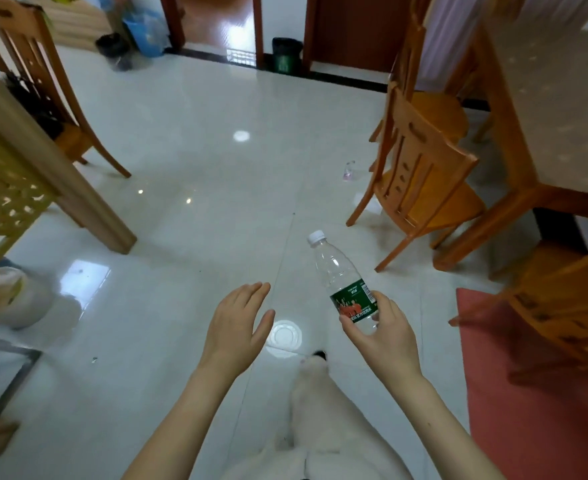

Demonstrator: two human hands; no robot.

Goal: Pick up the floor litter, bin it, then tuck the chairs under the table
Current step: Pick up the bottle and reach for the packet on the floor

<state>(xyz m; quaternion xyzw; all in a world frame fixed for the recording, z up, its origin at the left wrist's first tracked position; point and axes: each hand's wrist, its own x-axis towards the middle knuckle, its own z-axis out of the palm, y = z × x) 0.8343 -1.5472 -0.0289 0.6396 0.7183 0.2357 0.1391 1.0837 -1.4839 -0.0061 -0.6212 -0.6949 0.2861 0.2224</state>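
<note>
My right hand (384, 336) grips a clear plastic bottle (341, 271) with a white cap and a green label, held upright and tilted a little left above the floor. My left hand (235, 325) hovers beside it, fingers apart, holding nothing. A small clear bottle (349, 169) lies on the white tiles farther ahead, near a wooden chair (417, 174) pulled out from the table (542, 98) on the right. A second chair (431, 109) stands behind it. A green bin (285, 55) stands by the far wall between two doorways.
Another wooden chair (43, 88) and a table leg (60, 181) are at the left. A black-lined bin (114, 50) and a blue bag sit far left. A red mat (535, 393) lies at the right under a further chair (562, 306). My leg is below.
</note>
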